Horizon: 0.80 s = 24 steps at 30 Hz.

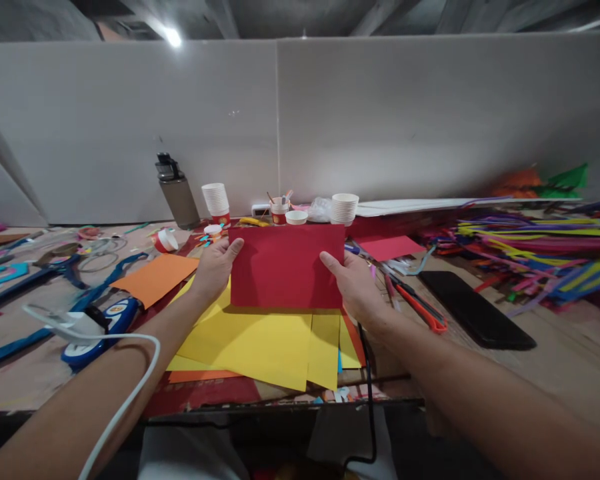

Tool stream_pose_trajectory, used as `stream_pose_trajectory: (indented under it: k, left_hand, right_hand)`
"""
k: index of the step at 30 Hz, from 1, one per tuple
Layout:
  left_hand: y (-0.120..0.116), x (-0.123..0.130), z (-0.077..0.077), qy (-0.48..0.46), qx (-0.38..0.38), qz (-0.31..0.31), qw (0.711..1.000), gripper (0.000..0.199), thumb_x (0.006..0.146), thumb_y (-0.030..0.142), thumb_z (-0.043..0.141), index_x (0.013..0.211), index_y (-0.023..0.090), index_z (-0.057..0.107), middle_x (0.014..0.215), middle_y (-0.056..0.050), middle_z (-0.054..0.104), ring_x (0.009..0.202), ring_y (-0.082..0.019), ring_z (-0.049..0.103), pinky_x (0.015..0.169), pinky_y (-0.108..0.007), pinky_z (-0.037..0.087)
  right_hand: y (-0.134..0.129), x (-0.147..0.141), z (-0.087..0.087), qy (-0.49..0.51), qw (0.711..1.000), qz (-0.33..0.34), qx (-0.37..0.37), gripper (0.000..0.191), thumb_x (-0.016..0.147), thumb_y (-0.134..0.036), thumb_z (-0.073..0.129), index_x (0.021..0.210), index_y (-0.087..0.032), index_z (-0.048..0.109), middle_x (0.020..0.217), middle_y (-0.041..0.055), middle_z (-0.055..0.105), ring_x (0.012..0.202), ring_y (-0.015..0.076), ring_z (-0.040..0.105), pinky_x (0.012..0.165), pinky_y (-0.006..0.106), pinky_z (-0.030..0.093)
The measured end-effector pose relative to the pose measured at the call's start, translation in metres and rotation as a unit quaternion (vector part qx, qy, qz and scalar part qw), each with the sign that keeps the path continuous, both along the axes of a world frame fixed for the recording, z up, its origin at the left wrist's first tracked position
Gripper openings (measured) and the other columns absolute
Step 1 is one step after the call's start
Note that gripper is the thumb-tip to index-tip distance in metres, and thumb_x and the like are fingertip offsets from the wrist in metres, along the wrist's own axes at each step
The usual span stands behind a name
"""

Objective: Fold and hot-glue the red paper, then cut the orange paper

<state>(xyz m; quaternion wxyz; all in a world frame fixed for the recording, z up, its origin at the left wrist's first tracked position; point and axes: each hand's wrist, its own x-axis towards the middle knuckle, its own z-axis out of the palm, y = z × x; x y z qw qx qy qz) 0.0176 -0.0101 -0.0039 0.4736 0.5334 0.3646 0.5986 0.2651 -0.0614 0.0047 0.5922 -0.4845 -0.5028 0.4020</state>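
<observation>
A sheet of red paper (286, 267) is held up, roughly level, between my two hands. My left hand (219, 265) grips its left edge with the thumb on the front face. On the right edge, my right hand (353, 277) pinches the sheet the same way; the fingers behind the paper are hidden. Beneath and in front of it lie overlapping sheets of yellow paper (260, 343). An orange sheet (157, 277) rests to the left, and another red sheet (393, 248) lies behind my right hand.
Paper cups (215, 199), a second cup stack (345, 208) and a bottle (179, 197) stand along the back wall. A black phone (475, 310), an orange-handled tool (423, 308) and colourful strips (540, 250) are at right. A blue power strip (100, 337) and white cable lie left.
</observation>
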Motion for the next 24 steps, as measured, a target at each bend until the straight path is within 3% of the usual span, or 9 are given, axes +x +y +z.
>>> stream_pose_trajectory:
  k: [7,15,24]
  left_hand:
    - [0.0,0.001,-0.001,-0.007,-0.003,0.009,1.0,0.042,0.07,0.055,0.074,0.08,0.015,0.067,0.066,-0.003,0.07,0.059,-0.018,0.066,0.054,-0.026,0.051]
    - [-0.004,0.001,0.005,0.019,0.01,-0.025,0.999,0.043,0.07,0.05,0.076,0.092,0.014,0.07,0.081,-0.006,0.074,0.072,-0.021,0.07,0.061,-0.029,0.055]
    - [-0.006,0.003,0.008,0.005,-0.021,-0.008,1.0,0.045,0.064,0.05,0.079,0.089,0.013,0.07,0.073,-0.005,0.073,0.068,-0.022,0.069,0.059,-0.03,0.056]
  right_hand:
    - [0.0,0.001,0.001,-0.001,1.0,0.018,0.016,0.033,0.075,-0.048,0.068,0.094,-0.022,0.071,0.092,0.0038,0.075,0.095,0.0235,0.067,0.08,0.035,0.054]
    - [0.0,0.002,-0.002,0.002,1.0,0.01,0.015,0.034,0.076,-0.05,0.068,0.095,-0.022,0.071,0.096,0.0039,0.075,0.092,0.0226,0.068,0.079,0.034,0.053]
    - [0.002,0.004,-0.005,-0.012,1.0,-0.001,0.014,0.038,0.076,-0.053,0.067,0.093,-0.02,0.071,0.093,0.005,0.075,0.087,0.0222,0.068,0.077,0.034,0.054]
